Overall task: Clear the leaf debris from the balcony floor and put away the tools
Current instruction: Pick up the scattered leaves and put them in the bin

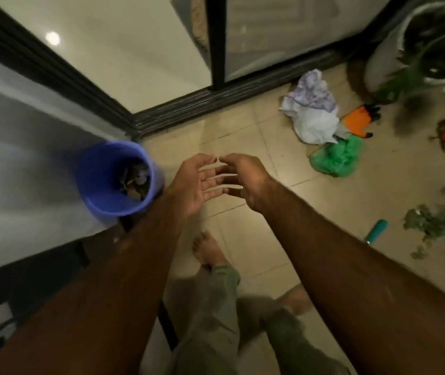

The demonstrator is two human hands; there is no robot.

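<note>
Leaf debris (432, 221): blurred heap, far right.
Teal handle (376, 231): slants up-right; lower end unclear.
Hands: left hand (194, 182), right hand (245, 180) released, empty.

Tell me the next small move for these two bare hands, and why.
Probably reach right and down to scoop the loose pile of green leaf debris on the beige tiled floor. Both the left hand and the right hand are open and hold nothing, the round blue plastic bucket beside them already has scraps inside, and that pile lies uncollected.
</note>
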